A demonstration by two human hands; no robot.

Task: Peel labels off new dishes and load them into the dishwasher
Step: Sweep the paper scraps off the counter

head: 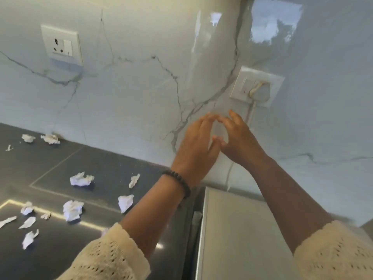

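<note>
Peeled label scraps [73, 210] litter countertop [105, 170]; hands apparently empty, raised.

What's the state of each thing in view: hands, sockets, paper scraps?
left hand: raised, fingers straight, holds nothing visible
right hand: raised, fingers loosely spread, fingertips meeting the left hand's
left wall socket: nothing plugged in
right wall socket: plug in, cord hanging down
peeled labels: crumpled, scattered on the dark counter
bead bracelet: on the left wrist
</note>
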